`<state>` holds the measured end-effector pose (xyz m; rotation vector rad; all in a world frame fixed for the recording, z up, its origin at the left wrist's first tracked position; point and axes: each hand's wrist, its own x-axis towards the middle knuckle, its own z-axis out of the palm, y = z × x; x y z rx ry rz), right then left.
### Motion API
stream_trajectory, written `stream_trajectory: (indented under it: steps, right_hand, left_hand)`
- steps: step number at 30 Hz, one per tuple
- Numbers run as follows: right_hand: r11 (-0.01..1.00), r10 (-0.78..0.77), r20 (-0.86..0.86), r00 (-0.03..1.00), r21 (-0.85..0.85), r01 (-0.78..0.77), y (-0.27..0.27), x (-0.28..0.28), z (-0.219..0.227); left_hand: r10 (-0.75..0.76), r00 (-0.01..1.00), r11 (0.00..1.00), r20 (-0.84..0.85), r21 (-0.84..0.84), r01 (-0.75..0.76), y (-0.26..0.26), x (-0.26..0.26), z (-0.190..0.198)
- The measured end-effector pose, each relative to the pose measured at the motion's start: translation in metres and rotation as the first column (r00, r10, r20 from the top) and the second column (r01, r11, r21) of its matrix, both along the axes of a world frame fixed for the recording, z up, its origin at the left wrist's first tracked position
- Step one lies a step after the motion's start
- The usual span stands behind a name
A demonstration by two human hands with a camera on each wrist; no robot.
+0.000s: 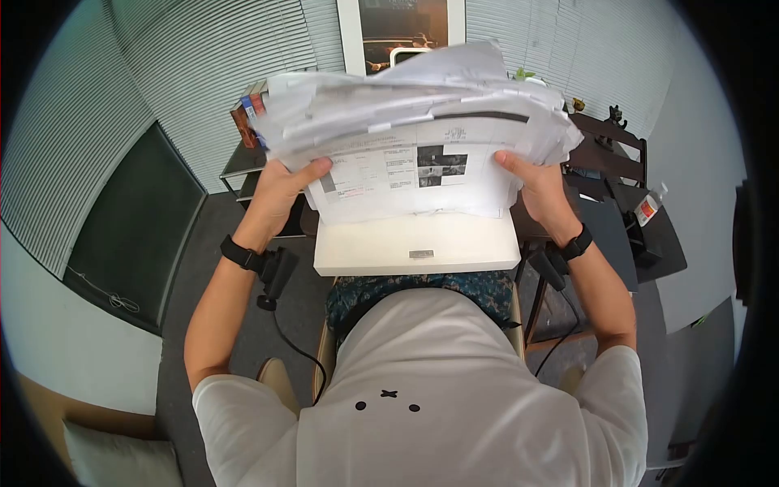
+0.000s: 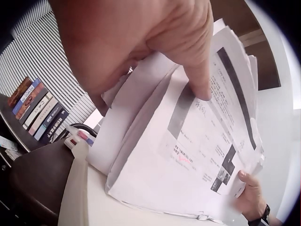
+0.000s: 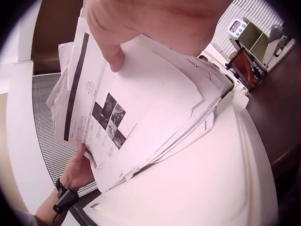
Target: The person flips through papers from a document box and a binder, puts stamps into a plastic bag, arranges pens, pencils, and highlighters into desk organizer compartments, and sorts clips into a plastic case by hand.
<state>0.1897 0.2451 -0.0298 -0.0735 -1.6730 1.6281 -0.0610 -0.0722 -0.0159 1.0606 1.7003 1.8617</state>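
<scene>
A thick, uneven stack of printed papers (image 1: 365,183) is held up in both hands above a white box (image 1: 418,243). My left hand (image 1: 280,191) grips the stack's left side, thumb on the front sheet, fingers hidden behind. On the right side my right hand (image 1: 542,191) holds it the same way. The front sheet shows a block of dark pictures (image 3: 110,120) and printed text. In the left wrist view the stack's lower edge (image 2: 160,212) is close over the box's top; whether it touches is unclear.
Books (image 2: 37,110) stand at the left on a dark surface. A timer (image 3: 236,28) and a black mesh holder (image 3: 247,70) are beyond the box's right side. A bottle (image 1: 649,204) stands farther right. A framed picture (image 1: 404,28) is behind the papers.
</scene>
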Motion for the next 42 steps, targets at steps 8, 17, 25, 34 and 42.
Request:
stream_trajectory:
  steps: [8, 17, 25, 34, 42]
  right_hand:
    - [1.000, 0.004, -0.067, 0.998, -0.029, -0.006, -0.010, -0.007, 0.002]
    - [0.999, 0.017, -0.033, 0.999, 0.052, -0.015, 0.003, -0.003, -0.004]
    - [0.994, 0.111, -0.023, 0.994, 0.004, -0.111, -0.008, -0.006, 0.032]
    - [0.998, 0.050, -0.018, 0.999, 0.048, -0.049, 0.003, -0.015, 0.017]
    - [0.997, 0.070, 0.048, 0.996, 0.034, -0.072, -0.006, -0.010, 0.026]
  left_hand:
    - [0.004, 0.999, 0.981, -0.040, 0.194, 0.004, 0.019, 0.027, 0.017]
    - [0.072, 0.993, 0.946, -0.099, 0.321, -0.036, 0.020, 0.015, 0.015]
    - [0.060, 0.992, 0.953, -0.111, 0.303, -0.024, 0.018, 0.017, 0.029]
    - [0.172, 0.945, 0.960, -0.278, 0.264, -0.097, 0.024, 0.022, 0.030]
    - [0.136, 0.974, 0.937, -0.179, 0.342, -0.068, 0.023, 0.018, 0.029]
